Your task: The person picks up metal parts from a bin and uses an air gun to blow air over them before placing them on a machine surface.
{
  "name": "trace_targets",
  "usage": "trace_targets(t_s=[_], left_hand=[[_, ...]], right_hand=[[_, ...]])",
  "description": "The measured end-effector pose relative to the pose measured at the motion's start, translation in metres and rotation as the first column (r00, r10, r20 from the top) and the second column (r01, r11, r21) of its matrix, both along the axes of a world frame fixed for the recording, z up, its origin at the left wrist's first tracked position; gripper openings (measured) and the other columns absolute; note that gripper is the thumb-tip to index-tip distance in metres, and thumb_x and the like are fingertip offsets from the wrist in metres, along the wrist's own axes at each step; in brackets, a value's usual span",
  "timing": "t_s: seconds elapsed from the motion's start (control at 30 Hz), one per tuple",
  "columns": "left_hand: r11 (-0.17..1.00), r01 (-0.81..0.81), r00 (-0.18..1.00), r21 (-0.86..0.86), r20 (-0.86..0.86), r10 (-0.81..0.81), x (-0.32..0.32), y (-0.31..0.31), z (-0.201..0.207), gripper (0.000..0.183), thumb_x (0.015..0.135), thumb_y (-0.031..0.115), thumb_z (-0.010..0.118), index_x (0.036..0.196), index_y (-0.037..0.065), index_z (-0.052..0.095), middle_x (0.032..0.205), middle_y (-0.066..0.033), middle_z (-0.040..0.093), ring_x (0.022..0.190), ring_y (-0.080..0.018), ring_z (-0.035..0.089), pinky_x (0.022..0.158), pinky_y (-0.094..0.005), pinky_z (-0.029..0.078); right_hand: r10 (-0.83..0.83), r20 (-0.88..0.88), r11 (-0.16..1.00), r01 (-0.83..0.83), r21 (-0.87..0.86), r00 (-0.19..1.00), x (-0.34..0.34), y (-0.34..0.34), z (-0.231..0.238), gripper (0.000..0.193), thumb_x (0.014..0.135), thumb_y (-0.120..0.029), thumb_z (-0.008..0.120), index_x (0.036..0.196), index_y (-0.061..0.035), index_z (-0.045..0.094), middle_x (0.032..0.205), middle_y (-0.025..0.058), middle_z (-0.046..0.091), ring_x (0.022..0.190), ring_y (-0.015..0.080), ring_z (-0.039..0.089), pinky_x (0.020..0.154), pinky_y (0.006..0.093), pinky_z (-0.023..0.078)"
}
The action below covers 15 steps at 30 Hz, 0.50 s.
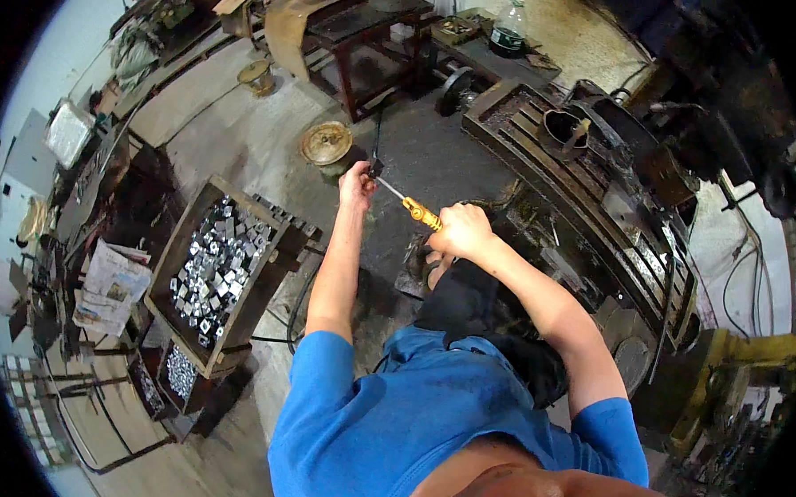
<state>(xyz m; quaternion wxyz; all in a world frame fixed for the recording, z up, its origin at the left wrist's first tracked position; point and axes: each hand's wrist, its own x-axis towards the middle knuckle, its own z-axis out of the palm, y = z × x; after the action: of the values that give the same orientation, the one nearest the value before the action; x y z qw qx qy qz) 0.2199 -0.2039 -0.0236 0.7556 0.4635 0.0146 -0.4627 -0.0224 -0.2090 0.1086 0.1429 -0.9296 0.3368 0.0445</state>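
Screwdriver [409,205] with a yellow handle spans both hands: the right hand [459,232] is wrapped tight around the handle to drive it, while the left hand [357,183] pinches a small dark part [376,168] at the tip, steadying it. A wooden crate [264,269] of metal pieces sits nearby.

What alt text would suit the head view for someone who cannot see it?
Seen from above, a person in a blue shirt holds a yellow-handled screwdriver in the right hand, its tip at a small dark part pinched in the left hand. A wooden crate of small metal blocks sits to the left, a machine table to the right.
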Motion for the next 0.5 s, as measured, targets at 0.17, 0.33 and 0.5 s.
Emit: trace_targets(t_s=[0.17, 0.33, 0.5], left_hand=[[0.997, -0.065, 0.996, 0.038, 0.057, 0.063, 0.009, 0.012, -0.022, 0.019, 0.071, 0.015, 0.063, 0.062, 0.007, 0.049, 0.047, -0.0004, 0.041, 0.035, -0.0115, 0.035, 0.039, -0.0292, 0.038], [0.999, -0.032, 0.995, 0.041, 0.095, 0.028, 0.000, 0.009, -0.030, 0.021, 0.071, 0.016, 0.064, 0.062, 0.007, 0.047, 0.050, -0.0016, 0.044, 0.037, -0.0119, 0.040, 0.039, -0.0282, 0.038], [0.997, 0.068, 0.994, -0.020, 0.087, -0.067, -0.014, 0.000, -0.022, 0.017, 0.074, 0.016, 0.065, 0.072, 0.003, 0.055, 0.059, -0.0037, 0.052, 0.044, -0.0132, 0.046, 0.041, -0.0272, 0.039]], right_hand=[[-0.089, -0.022, 0.980, 0.091, 0.179, 0.996, 0.022, 0.005, -0.011, 0.034, 0.055, -0.026, 0.058, 0.076, 0.0003, 0.066, 0.081, 0.0217, 0.063, 0.080, 0.0355, 0.062, 0.073, 0.0390, 0.049], [0.004, -0.044, 0.983, 0.004, 0.181, 0.999, 0.010, -0.005, -0.031, 0.039, 0.056, -0.029, 0.058, 0.081, 0.0008, 0.065, 0.085, 0.0228, 0.062, 0.082, 0.0364, 0.061, 0.074, 0.0392, 0.050], [-0.185, -0.079, 0.950, 0.199, 0.240, 0.980, 0.002, -0.004, -0.012, 0.040, 0.056, -0.032, 0.059, 0.081, -0.0011, 0.066, 0.083, 0.0217, 0.063, 0.081, 0.0341, 0.062, 0.073, 0.0391, 0.050]])
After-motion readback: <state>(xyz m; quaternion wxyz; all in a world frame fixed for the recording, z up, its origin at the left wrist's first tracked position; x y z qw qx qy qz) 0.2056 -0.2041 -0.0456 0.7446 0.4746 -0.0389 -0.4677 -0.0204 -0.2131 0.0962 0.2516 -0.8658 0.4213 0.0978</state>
